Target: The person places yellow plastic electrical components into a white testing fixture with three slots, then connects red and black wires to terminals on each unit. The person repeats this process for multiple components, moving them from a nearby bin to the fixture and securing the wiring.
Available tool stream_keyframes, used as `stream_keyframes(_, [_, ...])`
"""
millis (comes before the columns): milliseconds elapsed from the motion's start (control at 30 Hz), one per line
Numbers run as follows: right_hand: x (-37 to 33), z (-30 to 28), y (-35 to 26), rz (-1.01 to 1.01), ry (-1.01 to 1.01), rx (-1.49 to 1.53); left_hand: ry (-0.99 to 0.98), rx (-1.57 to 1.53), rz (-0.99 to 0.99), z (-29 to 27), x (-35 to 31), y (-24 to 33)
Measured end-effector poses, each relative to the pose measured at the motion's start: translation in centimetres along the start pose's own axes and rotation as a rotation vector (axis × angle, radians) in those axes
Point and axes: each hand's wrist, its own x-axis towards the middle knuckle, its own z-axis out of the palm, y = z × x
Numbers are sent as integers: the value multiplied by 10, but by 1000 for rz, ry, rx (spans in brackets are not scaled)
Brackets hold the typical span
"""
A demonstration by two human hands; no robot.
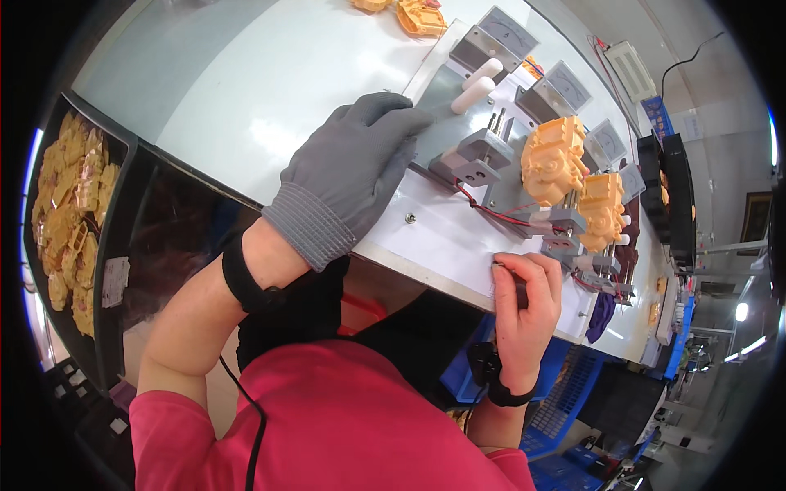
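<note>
My left hand (352, 159), in a grey knit glove, rests palm down at the left end of the white test fixture (442, 245). Its fingers stretch toward a grey clamp block (477, 158) with metal pins and hold nothing that shows. Bare, my right hand (528, 299) is at the fixture's front edge, thumb and forefinger pinched on a small toggle switch, mostly hidden by the fingertips. Another toggle switch (411, 218) stands between my hands. Beyond my right hand, an orange plastic casing (555, 161) and a second orange casing (603, 213) sit upright on clamp blocks with red wires.
Several analog meters (506, 37) line the fixture's back beside two white pegs (473, 94). More orange casings (422, 18) lie at the far edge. At left, a black crate (106, 303) holds bagged orange parts. Blue baskets (565, 401) stand below the table at right.
</note>
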Motion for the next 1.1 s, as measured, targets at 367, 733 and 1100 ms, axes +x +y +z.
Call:
stream_keyframes(367, [1, 0, -1, -9, -6, 13, 47, 17, 44, 3, 0, -5])
stream_keyframes(733, [0, 1, -3, 2, -15, 8, 43, 14, 33, 1, -2, -6])
stream_keyframes(1100, [6, 0, 7, -156, 46, -10, 27, -93, 53, 3, 1, -8])
